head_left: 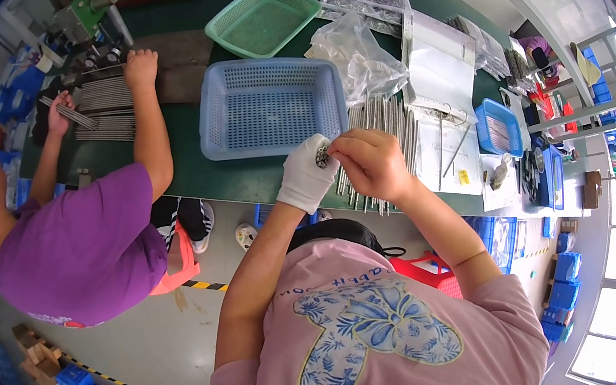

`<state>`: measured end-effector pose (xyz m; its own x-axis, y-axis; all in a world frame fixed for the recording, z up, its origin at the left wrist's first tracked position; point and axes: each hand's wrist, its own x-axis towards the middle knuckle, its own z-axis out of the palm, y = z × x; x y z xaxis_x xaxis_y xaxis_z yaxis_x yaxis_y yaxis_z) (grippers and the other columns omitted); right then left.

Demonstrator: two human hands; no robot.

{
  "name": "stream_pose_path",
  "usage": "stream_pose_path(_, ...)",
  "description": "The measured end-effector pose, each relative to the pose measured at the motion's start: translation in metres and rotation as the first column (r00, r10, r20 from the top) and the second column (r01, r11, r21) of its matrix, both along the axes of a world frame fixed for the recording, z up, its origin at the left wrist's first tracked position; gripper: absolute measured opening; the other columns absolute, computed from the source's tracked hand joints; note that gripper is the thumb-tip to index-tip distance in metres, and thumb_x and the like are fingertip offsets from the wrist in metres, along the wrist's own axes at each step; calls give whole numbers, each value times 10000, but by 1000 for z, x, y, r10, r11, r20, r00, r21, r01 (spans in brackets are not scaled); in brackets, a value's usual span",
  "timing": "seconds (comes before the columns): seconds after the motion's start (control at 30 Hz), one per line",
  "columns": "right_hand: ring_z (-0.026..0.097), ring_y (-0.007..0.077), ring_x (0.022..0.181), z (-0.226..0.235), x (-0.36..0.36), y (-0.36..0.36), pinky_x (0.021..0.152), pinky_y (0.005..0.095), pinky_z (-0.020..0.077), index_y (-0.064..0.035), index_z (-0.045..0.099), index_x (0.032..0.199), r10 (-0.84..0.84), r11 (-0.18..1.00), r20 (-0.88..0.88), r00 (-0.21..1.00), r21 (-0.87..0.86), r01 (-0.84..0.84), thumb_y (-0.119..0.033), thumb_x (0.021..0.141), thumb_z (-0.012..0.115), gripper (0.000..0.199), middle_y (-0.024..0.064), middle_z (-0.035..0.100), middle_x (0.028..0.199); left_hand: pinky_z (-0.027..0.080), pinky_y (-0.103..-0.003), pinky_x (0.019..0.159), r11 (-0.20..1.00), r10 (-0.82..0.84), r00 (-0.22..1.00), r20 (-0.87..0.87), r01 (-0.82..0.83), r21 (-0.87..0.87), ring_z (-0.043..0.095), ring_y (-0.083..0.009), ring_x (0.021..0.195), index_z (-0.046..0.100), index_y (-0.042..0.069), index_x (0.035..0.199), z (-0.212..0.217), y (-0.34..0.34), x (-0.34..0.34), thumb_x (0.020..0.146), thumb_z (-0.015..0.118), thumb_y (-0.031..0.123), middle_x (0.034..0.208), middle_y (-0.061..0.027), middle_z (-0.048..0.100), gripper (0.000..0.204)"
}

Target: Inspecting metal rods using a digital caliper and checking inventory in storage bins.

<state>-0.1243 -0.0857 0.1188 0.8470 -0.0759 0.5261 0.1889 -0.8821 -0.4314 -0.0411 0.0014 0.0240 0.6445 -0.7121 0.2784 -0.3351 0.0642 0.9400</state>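
My left hand (302, 178), in a white glove, is curled around a cluster of small dark metal parts (322, 157). My bare right hand (374, 163) meets it at the table's near edge, its thumb and forefinger pinched together against the parts. What those fingertips hold is too small to make out. Beside and behind my right hand lies a bundle of thin metal rods (402, 131), some jutting past the edge. Just beyond my left hand sits a blue perforated basket (214, 146) with nothing seen in it.
A green basket (215, 28) and a crumpled clear plastic bag (360, 55) lie farther back. To the right are a white binder (437, 53) and a small blue basket (521, 143) of rods. At left, a co-worker (84, 251) in purple handles rods by a green machine (83, 16).
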Motion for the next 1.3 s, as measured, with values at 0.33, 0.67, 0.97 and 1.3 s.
stream_pose_path(0.33, 553, 255, 566, 1, 4, -3, 518, 296, 448, 13, 562, 766, -6, 996, -10, 1000, 89, 7, 48, 697, 557, 78, 123, 565, 687, 427, -372, 586, 998, 15, 1000, 19, -16, 54, 528, -336, 690, 504, 55, 771, 7, 2, -1, 720, 591, 165, 709, -143, 537, 149)
stream_pose_path(0.67, 533, 254, 525, -2, 7, -2, 468, 320, 425, -36, 565, 751, 11, 1000, 45, 999, -14, -11, -19, 663, 594, 94, 79, 562, 677, 429, -379, 583, 1000, 14, 998, 59, -15, 21, 528, -344, 697, 496, 54, 762, 0, -1, -1, 701, 590, 148, 705, -144, 538, 146)
stream_pose_path(0.97, 543, 265, 543, 3, 4, 0, 492, 312, 438, -5, 559, 747, 4, 999, 29, 1000, -36, -3, 26, 666, 579, 89, 111, 563, 673, 429, -380, 586, 999, -13, 999, 39, 11, 42, 529, -342, 703, 498, 57, 766, 3, 0, -2, 713, 585, 161, 712, -146, 540, 145)
stream_pose_path(1.3, 550, 259, 553, 3, 9, -1, 499, 310, 444, 4, 555, 756, 20, 1000, 4, 1000, 9, -20, 39, 686, 559, 79, 113, 561, 685, 426, -399, 594, 1000, 5, 999, 47, -7, 27, 528, -348, 713, 508, 58, 793, -1, -2, -3, 727, 566, 183, 719, -148, 543, 153)
